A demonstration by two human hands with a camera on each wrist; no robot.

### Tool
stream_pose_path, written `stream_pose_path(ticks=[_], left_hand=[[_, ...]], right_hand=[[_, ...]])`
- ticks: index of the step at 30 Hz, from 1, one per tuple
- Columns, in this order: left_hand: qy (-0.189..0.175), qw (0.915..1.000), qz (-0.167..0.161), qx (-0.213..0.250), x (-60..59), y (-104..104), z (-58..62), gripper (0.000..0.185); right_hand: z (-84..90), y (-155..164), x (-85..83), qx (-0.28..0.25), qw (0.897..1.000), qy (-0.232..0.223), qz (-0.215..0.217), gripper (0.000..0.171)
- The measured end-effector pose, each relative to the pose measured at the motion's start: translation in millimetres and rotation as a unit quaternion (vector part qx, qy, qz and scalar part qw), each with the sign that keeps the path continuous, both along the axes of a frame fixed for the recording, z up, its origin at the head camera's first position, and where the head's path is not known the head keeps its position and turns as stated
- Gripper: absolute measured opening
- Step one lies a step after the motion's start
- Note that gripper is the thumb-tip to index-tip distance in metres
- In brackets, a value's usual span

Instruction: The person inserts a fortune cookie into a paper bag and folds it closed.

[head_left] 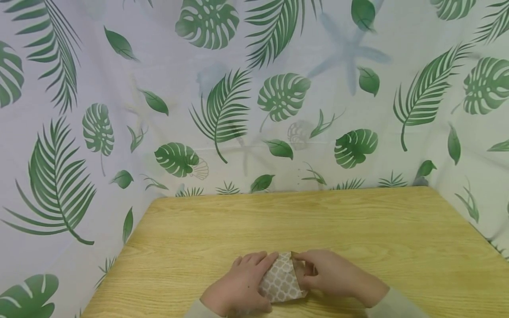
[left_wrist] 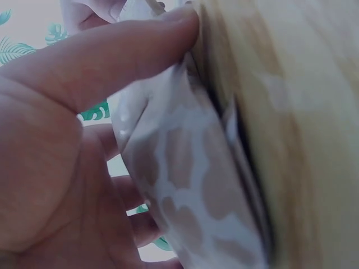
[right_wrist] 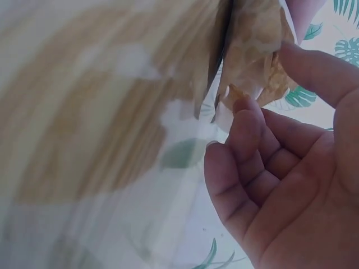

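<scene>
On the wooden table, close to its front edge, lies a small bundle of wrapping paper (head_left: 280,279), beige with a white lattice pattern. My left hand (head_left: 248,282) grips its left side, the thumb along the near side and the other fingers over the far side. In the left wrist view, the patterned paper (left_wrist: 185,179) is creased beneath the thumb. At the right end, the curled fingers and thumb of my right hand (head_left: 332,274) hold the loose folds. The right wrist view shows brownish paper (right_wrist: 255,50) between thumb and fingers. Whatever lies inside the paper is hidden.
The light wooden table (head_left: 278,221) stretches away behind the hands. A white cloth with green leaf prints (head_left: 284,97) hangs behind it and along both sides.
</scene>
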State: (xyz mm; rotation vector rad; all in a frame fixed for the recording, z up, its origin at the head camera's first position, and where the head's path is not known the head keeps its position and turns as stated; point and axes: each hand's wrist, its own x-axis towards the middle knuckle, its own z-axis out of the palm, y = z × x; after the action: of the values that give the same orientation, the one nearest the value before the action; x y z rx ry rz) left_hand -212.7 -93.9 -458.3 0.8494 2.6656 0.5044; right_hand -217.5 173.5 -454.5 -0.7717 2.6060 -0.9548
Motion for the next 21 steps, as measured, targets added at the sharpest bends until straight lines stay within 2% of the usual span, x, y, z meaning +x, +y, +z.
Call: stream_pose_path(ticks=[3, 7, 12, 16, 21], left_hand=[[-0.011, 0.9999, 0.005, -0.001, 0.0, 0.2, 0.0, 0.111], [-0.026, 0.9996, 0.013, -0.005, 0.7, 1.4, -0.5, 0.113], [0.001, 0.9998, -0.001, -0.019, -0.2, 1.8, -1.3, 0.112], [0.019, 0.9996, -0.010, -0.018, -1.7, 1.7, -1.5, 0.109], [0.017, 0.9996, 0.015, 0.019, -1.7, 4.0, 0.1, 0.112]], right_hand=[[1.9, 4.0, 1.8, -0.004, 1.000, -0.005, -0.010, 0.057], [4.6, 10.7, 4.1, 0.006, 1.000, 0.011, -0.020, 0.051], [7.4, 17.3, 4.6, 0.025, 0.999, 0.014, -0.032, 0.048], [8.8, 21.7, 5.1, 0.022, 0.999, 0.005, -0.037, 0.046], [11.9, 26.3, 6.1, 0.005, 0.998, -0.006, -0.065, 0.043]])
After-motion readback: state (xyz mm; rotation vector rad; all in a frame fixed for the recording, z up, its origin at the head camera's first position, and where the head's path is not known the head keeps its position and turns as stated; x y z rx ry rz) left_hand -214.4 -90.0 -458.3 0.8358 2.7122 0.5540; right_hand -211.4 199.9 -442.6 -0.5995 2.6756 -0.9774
